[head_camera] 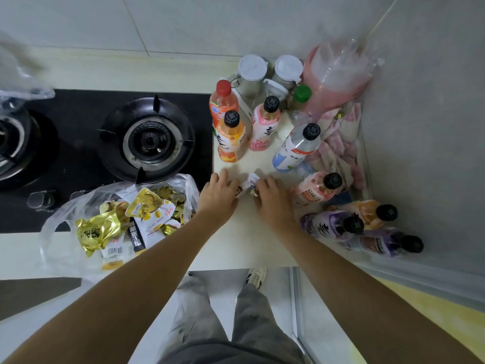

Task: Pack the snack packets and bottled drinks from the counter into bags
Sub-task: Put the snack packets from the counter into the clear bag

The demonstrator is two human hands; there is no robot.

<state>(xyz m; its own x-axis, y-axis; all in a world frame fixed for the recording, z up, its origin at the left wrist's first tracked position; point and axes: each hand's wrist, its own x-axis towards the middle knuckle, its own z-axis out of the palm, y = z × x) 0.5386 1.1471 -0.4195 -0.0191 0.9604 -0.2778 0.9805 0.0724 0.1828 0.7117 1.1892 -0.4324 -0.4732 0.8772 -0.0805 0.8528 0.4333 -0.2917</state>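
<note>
The counter [244, 240] runs pale under me, with the black stove [105, 143] taking its left part. On the stove's front edge and the counter beside it lies my clear bag [65, 214], mouth open, already holding a heap of gold and white snack packets [131, 222].

At the back right corner stands a pink stack of cups [333, 82], with two white-lidded jars [252, 72] next to it and a pink cloth [338, 143] bunched against the wall.

The bottles are in two groups. Upright behind my hands: an orange one with a red cap [223, 103], an orange one with a black cap [231, 137], a pink one [265, 124] and a white one [299, 148]. Lying on their sides to my right: a pink bottle [315, 190], an orange bottle [367, 211] and two purple bottles [330, 224].

My left hand [219, 197] lies palm down on the counter, fingers bent over something I cannot make out, so I cannot tell whether it holds anything. My right hand [270, 198] sits just beside it, fingertips curled round a small white packet [250, 183] between the two hands.
</note>
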